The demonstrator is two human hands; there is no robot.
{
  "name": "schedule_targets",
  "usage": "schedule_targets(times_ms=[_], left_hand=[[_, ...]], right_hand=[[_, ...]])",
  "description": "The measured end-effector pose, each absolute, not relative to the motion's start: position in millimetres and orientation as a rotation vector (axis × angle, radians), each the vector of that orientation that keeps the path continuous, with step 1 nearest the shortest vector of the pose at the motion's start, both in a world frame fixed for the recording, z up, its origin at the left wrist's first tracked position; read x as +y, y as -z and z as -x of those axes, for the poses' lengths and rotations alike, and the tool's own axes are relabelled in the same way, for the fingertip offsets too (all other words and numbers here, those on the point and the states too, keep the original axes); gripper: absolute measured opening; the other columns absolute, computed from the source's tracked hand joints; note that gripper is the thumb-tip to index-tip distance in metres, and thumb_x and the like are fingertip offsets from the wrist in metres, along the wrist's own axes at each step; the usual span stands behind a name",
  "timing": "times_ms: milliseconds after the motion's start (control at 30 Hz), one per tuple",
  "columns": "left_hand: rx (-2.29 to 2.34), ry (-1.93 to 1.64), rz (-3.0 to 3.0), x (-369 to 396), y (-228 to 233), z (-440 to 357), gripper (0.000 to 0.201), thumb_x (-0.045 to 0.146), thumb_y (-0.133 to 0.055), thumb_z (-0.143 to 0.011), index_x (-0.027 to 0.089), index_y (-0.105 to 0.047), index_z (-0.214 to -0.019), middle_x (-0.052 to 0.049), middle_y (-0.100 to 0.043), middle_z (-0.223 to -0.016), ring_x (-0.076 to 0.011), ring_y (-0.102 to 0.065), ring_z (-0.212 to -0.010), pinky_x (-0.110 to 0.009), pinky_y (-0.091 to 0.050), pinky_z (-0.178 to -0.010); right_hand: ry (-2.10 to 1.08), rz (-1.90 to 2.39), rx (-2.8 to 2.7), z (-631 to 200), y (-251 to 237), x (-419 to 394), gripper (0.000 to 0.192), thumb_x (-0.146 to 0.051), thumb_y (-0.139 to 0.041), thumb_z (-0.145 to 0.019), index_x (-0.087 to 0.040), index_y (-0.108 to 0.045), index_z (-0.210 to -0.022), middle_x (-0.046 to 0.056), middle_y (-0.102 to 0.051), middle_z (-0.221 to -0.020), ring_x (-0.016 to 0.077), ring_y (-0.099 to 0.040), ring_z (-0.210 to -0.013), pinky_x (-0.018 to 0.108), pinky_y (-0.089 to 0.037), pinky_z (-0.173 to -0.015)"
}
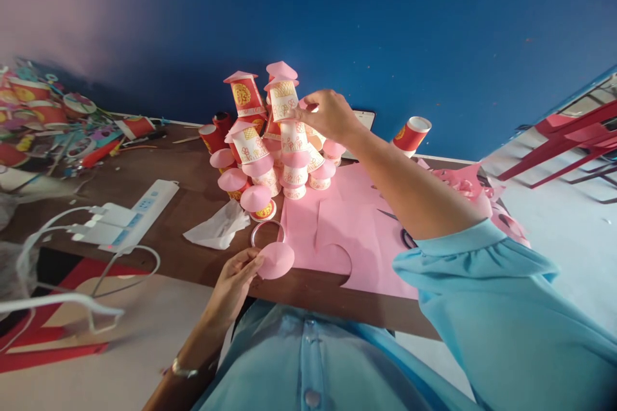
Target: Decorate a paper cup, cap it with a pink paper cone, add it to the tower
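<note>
My left hand (237, 277) pinches the edge of a round pink paper cone (276, 261) above the table's front edge. My right hand (328, 117) reaches to the upper part of a castle-like model, its fingers closed on the lower right side of a white patterned paper cup (283, 100) topped with pink cones. Beside that cup stands a red paper cup (247, 95) with a pink roof. Lower down, several cups and small pink-topped pieces (255, 198) make up the stack. Behind my left fingers lies a roll of tape (268, 231).
Pink paper sheets (337, 225) cover the table's middle, with scissors (407, 239) partly under my right arm. A power strip (144, 212) with cables lies left, near crumpled white paper (219, 225). Craft scraps (62, 115) pile up far left; red cups (412, 133) stand right.
</note>
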State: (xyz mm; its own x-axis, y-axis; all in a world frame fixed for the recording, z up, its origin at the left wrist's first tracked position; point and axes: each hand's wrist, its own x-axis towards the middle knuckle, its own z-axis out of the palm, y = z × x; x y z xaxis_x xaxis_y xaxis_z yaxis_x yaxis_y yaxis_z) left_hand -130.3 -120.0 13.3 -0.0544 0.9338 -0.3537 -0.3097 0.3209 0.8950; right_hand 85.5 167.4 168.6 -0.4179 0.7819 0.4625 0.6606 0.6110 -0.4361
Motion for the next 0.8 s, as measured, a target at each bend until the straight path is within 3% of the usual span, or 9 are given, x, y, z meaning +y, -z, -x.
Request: schedule_targets(times_ms=[267, 567, 800], left_hand=[[1.228, -1.193, -0.672, -119.0, -8.2, 132.2, 0.037, 0.047, -0.09, -0.071, 0.016, -0.07, -0.076, 0.0, -0.063, -0.074, -0.0116, -0.053, -0.067, -0.021, -0.043, -0.06], [1.22, -1.239, -0.664, -112.4, -10.7, 131.1, 0.037, 0.046, -0.094, -0.069, 0.016, -0.072, -0.076, -0.001, -0.066, -0.079, -0.0106, -0.055, -0.07, -0.019, -0.047, -0.064], [1.182, -1.27, -0.727, -92.9, -24.2, 107.4, 0.036, 0.045, -0.094, -0.069, 0.017, -0.073, -0.077, 0.0, -0.065, -0.079, -0.0097, -0.055, -0.069, -0.019, -0.047, -0.061]], right_hand=[[-0.323, 1.191, -2.049, -110.0, -156.9, 113.1, 0.021, -0.037, -0.074, -0.093, -0.017, -0.07, -0.095, 0.008, -0.07, -0.099, 0.02, -0.065, -0.084, 0.034, -0.048, -0.077], [-0.805, 1.123, -2.104, -151.2, -83.2, 19.5, 0.015, -0.028, -0.071, -0.093, -0.017, -0.076, -0.102, 0.007, -0.077, -0.101, 0.0148, -0.068, -0.075, 0.029, -0.052, -0.069], [-1.247, 1.171, -2.01, -156.0, -37.8, -8.4, 0.02, -0.027, -0.073, -0.088, -0.018, -0.077, -0.105, 0.007, -0.079, -0.097, 0.0149, -0.068, -0.076, 0.03, -0.055, -0.075]])
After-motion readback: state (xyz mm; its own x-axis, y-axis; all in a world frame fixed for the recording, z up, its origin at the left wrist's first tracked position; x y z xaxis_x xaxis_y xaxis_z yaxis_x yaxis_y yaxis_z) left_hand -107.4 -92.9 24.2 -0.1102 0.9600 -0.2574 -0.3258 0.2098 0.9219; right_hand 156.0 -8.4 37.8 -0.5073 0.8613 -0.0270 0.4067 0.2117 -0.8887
